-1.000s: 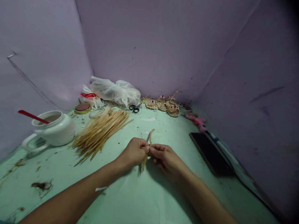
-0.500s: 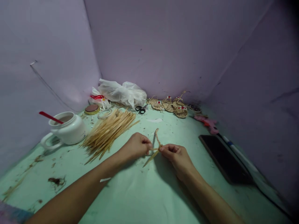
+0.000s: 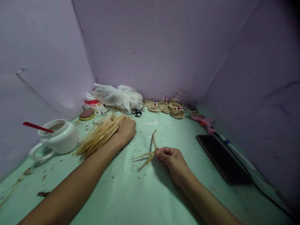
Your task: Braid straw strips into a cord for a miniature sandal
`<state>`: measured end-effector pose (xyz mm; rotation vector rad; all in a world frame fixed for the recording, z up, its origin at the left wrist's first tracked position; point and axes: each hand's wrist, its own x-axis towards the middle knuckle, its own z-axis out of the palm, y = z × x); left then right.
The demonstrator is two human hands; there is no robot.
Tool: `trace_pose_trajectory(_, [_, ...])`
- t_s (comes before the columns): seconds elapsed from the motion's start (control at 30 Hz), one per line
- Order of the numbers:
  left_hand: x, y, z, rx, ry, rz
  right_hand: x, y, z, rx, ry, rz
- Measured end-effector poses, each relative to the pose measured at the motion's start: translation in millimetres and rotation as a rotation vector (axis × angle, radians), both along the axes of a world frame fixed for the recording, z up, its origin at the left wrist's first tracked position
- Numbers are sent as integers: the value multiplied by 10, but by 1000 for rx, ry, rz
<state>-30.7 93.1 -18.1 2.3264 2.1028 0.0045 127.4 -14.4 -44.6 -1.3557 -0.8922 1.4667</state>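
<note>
My right hand (image 3: 173,164) pinches a short braid of straw (image 3: 154,140) between thumb and fingers. The braided end sticks up above my fingertips, while loose flat strands (image 3: 146,162) fan out to the left, just over the table. My left hand (image 3: 126,129) is at the right end of a bundle of dry straw strips (image 3: 100,136), with its back toward me. It touches the bundle; its fingers are curled under and mostly hidden, so what they hold does not show.
A white mug (image 3: 62,137) with a red stick stands at left. Behind are a round lid (image 3: 86,115), a tape ring (image 3: 100,118), a plastic bag (image 3: 119,95), scissors (image 3: 137,112) and several beaded woven discs (image 3: 177,113). A pink glue gun (image 3: 203,122) and phone (image 3: 222,159) lie right.
My left hand has let go of the strand by the braid and moved left and away from me to the straw bundle. My right hand keeps its pinch. The view has shifted slightly.
</note>
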Motion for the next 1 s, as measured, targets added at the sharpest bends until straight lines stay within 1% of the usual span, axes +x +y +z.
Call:
trace_pose_trajectory(0.07, [4, -131, 35, 19, -51, -45, 4, 1, -11, 11, -4, 7])
trace_pose_trajectory(0.1, [0, -221, 58, 2, -111, -83, 5, 2, -15, 12, -9, 10])
trace_pose_trajectory(0.17, [-10, -418, 104, -120, -320, -222, 6, 3, -19, 17, -10, 11])
trace_pose_trajectory(0.23, [-15, -597, 136, -217, -472, -307, 4, 4, -20, 25, 3, 6])
trace_pose_trajectory(0.3, [-10, -720, 137, -271, -555, -348, 1, 3, -20, 35, 11, 0])
trace_pose_trajectory(0.37, [4, -780, 111, -302, -608, -368, -3, 0, -21, 34, 3, -2])
trace_pose_trajectory(0.53, [30, -785, 30, -371, -716, -350, -5, -10, -16, 36, 18, 14])
trace_pose_trajectory(0.8, [36, -781, -7, -502, -965, -332, -2, -3, -15, 41, 36, 15])
trace_pose_trajectory(0.9, [74, -771, -17, -533, -1035, -262, -1, -6, -21, 51, 43, 22])
trace_pose_trajectory(1.0, [114, -758, -13, -592, -1071, -140, -6, -10, -30, 77, 26, 29])
